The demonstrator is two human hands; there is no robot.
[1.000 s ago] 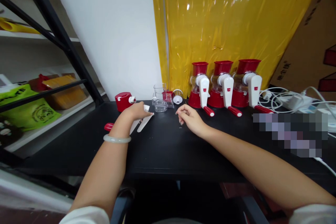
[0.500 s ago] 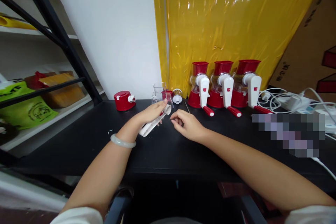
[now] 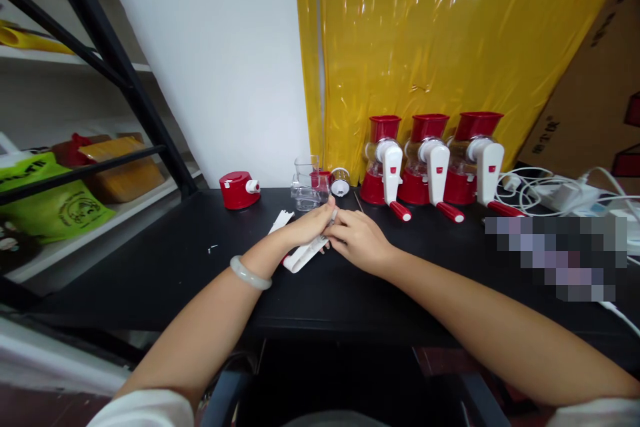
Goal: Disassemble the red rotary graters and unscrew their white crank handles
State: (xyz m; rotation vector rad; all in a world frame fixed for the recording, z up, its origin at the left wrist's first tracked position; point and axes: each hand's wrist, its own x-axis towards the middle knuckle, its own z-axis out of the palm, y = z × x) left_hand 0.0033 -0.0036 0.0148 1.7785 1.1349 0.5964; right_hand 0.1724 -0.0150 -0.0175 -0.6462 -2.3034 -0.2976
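My left hand [image 3: 311,227] is closed around a white crank arm [image 3: 300,259], its hollow side turned up and a bit of red showing near its lower end. My right hand [image 3: 361,240] meets it at the upper end, fingers curled and pressed together against the arm. Whatever the right fingertips pinch is hidden. Behind my left wrist another white plastic piece [image 3: 281,220] lies on the black table, partly covered by the hand. Just beyond the hands stands a clear plastic housing [image 3: 307,190], and beside it a grater drum [image 3: 341,182] with a white end.
A red base [image 3: 240,191] stands at the back left; small screws [image 3: 213,249] lie before it. Three assembled red-and-white rotary graters [image 3: 385,167] line the back right. White cables [image 3: 530,190] and a pixelated patch lie at the right. A shelf rack [image 3: 165,167] borders the left.
My right hand has moved left onto the upper end of the crank arm, where the two hands now touch. The white piece behind my left wrist has come into view.
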